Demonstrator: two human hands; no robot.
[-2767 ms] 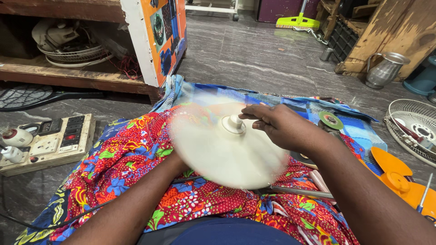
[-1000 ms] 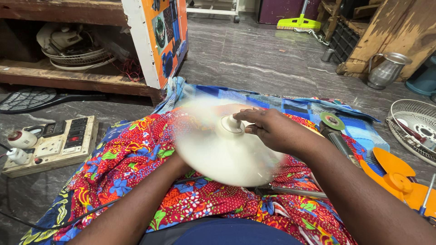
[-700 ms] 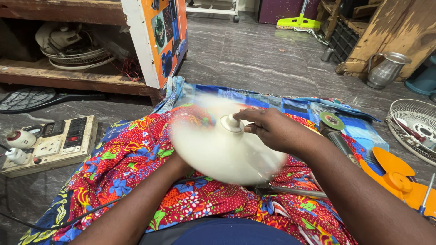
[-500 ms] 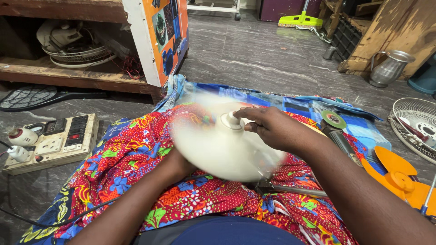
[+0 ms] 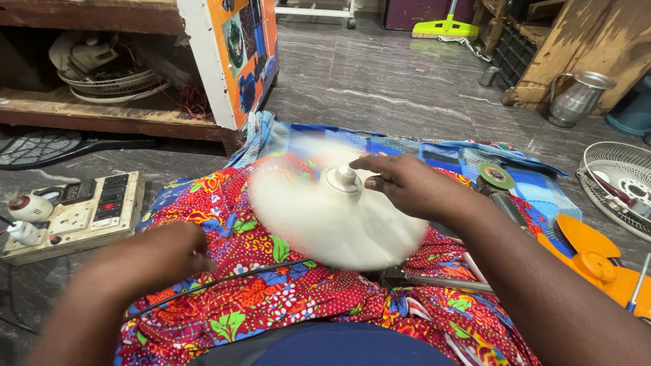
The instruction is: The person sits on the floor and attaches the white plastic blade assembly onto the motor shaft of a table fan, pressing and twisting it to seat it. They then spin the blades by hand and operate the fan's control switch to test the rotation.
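A cream-white fan blade (image 5: 325, 217) spins as a blur above the bright flowered cloth (image 5: 258, 291) on my lap. Its white hub cap (image 5: 342, 179) stands at the centre. My right hand (image 5: 407, 186) rests at the hub's right side, its fingertips close against the cap. My left hand (image 5: 152, 257) is blurred, off to the left of the blade and apart from it, holding nothing I can make out. A black cable (image 5: 217, 285) runs across the cloth under the blade's near edge.
A switch and socket board (image 5: 81, 213) with plugs lies on the floor at left. A wire fan guard (image 5: 620, 183), an orange fan blade (image 5: 597, 257) and a round green disc (image 5: 496, 175) lie at right. Metal pliers (image 5: 434, 279) rest on the cloth. A wooden shelf (image 5: 102, 115) stands behind.
My left hand has come away from under the blade and pulled back to the left. The blade keeps spinning. My right hand stays at the hub.
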